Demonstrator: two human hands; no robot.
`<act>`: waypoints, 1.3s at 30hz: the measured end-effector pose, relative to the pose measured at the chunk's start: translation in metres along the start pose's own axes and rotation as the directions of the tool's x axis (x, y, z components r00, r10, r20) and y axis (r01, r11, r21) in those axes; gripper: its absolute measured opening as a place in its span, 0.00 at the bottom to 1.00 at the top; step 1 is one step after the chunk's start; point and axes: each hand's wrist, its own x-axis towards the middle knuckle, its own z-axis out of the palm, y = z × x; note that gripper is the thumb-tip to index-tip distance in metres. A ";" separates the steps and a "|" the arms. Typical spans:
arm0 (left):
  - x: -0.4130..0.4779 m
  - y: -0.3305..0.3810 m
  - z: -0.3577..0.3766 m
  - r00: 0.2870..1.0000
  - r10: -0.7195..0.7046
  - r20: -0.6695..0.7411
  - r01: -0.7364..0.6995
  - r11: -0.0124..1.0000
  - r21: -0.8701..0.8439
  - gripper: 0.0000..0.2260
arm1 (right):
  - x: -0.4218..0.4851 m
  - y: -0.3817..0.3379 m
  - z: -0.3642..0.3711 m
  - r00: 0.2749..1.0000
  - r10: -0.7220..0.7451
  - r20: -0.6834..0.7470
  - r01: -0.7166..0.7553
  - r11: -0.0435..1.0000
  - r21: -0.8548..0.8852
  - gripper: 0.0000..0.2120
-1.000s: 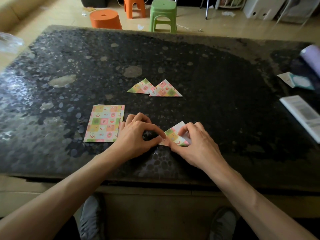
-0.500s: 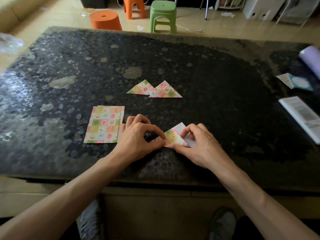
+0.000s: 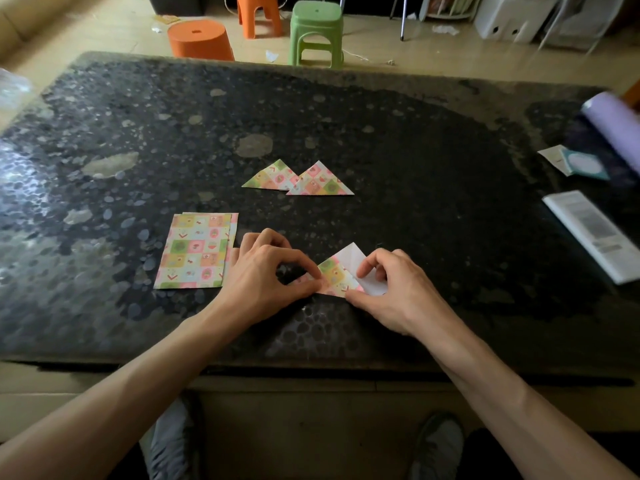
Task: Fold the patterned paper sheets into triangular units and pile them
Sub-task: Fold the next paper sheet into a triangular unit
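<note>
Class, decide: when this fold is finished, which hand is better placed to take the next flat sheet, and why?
Probably the left. The left hand lies right beside the stack of flat sheets, while the right hand pinches the half-folded sheet on its far side and would have to cross over it.

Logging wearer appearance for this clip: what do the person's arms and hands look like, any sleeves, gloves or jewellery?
Left hand and right hand are bare: no gloves, rings or watch visible. Both forearms are uncovered to the frame's edge, with no sleeve in view.
</note>
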 end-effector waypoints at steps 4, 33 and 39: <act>0.000 0.000 -0.002 1.000 -0.004 0.012 0.004 1.000 -0.012 0.09 | 0.002 0.003 -0.007 0.999 0.043 0.018 -0.043 0.999 0.003 0.17; 0.008 -0.008 -0.012 0.988 0.109 0.111 -0.110 0.994 -0.001 0.10 | 0.008 0.025 -0.013 0.995 -0.081 -0.060 0.088 0.987 0.132 0.18; 0.008 -0.010 -0.010 0.987 0.162 -0.011 -0.161 0.986 0.053 0.08 | 0.007 0.023 -0.012 0.994 -0.105 -0.027 0.108 0.981 0.160 0.18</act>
